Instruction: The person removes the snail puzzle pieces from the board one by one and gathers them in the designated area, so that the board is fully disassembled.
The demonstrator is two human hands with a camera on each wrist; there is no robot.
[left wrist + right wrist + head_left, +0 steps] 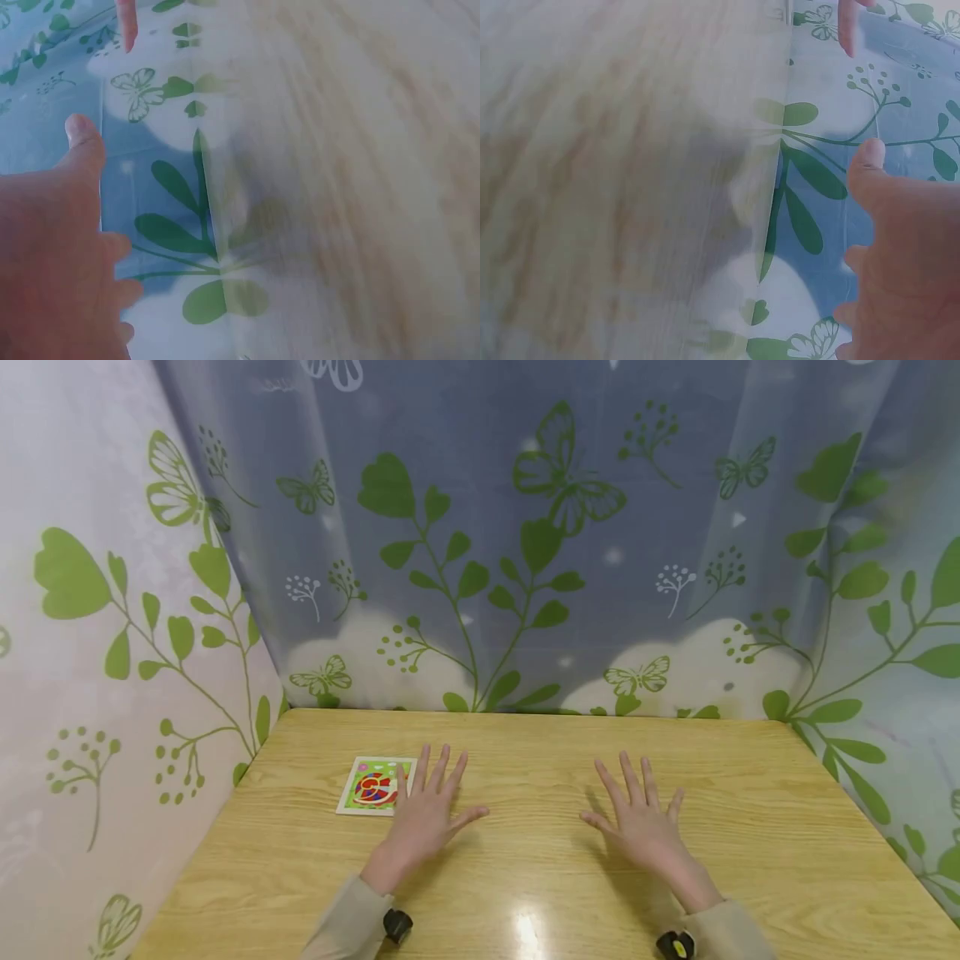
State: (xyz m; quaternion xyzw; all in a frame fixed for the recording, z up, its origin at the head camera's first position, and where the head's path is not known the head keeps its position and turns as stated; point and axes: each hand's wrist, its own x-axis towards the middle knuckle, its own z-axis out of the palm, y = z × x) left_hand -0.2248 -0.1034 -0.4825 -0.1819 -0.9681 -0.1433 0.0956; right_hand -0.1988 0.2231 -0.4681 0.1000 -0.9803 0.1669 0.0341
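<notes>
My left hand (422,818) is held over the table with its fingers spread, palm down. Partly behind its outer fingers in the head view lies a small square picture board (367,787), with a pale border and a red, blue and white spiral, snail-like design on green. Off to the right, my right hand (647,828) also hovers with fingers spread and casts a shadow below it. Neither hand holds anything. In the left wrist view the left hand (56,240) fills the left side; the right wrist view has the right hand (911,255) at its right side.
The wooden table (525,852) carries a bright light reflection near its front. Behind it hangs a blue-grey curtain (480,552) with green leaves and butterflies, and similar pale cloth (97,693) runs along the sides. A black wrist strap (397,926) sits at the left cuff.
</notes>
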